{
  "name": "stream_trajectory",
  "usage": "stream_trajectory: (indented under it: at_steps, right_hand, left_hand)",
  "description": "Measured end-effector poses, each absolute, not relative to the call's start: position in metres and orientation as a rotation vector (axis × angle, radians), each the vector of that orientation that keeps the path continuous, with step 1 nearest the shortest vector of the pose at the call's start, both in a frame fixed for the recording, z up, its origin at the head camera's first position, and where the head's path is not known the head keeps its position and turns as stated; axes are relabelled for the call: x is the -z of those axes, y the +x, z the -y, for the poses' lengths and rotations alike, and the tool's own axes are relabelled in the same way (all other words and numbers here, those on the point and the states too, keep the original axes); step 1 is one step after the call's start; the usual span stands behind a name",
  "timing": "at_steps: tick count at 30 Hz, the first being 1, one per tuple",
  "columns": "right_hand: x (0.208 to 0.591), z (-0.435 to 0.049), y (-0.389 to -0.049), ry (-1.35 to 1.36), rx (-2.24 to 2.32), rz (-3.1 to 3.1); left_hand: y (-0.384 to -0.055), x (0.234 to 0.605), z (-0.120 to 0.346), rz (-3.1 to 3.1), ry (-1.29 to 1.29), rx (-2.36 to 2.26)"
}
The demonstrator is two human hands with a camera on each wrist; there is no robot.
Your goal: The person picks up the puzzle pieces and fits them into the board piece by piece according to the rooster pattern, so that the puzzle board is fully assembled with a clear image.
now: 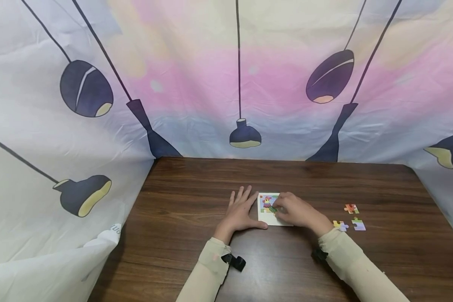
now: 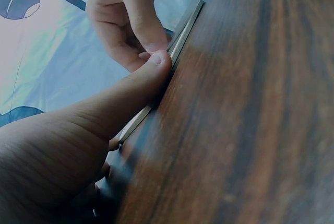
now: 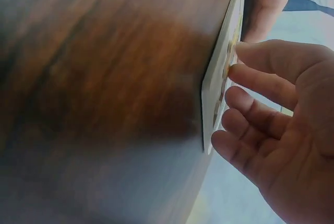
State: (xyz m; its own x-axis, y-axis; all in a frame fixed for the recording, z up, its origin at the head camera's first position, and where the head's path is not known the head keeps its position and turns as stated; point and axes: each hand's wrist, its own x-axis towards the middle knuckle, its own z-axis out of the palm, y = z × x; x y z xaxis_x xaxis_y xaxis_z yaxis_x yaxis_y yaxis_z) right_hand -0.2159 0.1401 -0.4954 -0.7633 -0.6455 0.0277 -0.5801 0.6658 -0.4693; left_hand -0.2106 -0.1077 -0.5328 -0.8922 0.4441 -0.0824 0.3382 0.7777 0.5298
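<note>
one pale curtain (image 1: 98, 151): left of the board and beyond it, printed with dark hanging lamps.
left hand (image 1: 240, 213): at the board's left side, opened flat with fingers spread; forefinger tip at the far left corner, thumb at the near left corner; nothing is gripped.
white puzzle board (image 1: 268, 219): on the brown table (image 1: 154, 235), between the two hands.
what the board holds: a partly filled rooster picture (image 1: 266, 201) toward its far side, with red, yellow and green showing; its near strip is bare white. the part under the right hand is hidden.
right hand (image 1: 297, 212): over the board's right side, fingers bent, thumb and forefinger nearly closed, pinching a small puzzle piece (image 3: 228, 67) at the board's surface.
loose puzzle pieces: three, right of the board and apart from it: yellow-and-lilac (image 1: 340, 225), red-orange (image 1: 351, 208), green-and-lilac (image 1: 358, 225).
</note>
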Motion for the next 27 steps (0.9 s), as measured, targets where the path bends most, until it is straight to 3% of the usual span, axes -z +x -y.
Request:
stream_trajectory:
  at_steps: [10, 20, 27]
  right_hand:
    - [0.5, -0.18, -0.211, -1.065, 0.952, -2.813]
    - [0.483, -0.306, -0.205, -0.708, 0.804, -3.048]
    - [0.49, -0.351, -0.198, -0.542, 0.704, -2.936]
  left_hand:
    - [-0.209, 0.533, 0.108, -2.777, 0.614, -0.757]
    - [-0.21, 0.532, 0.107, -2.78, 0.612, -0.75]
    - [-0.21, 0.532, 0.106, -2.783, 0.601, -0.76]
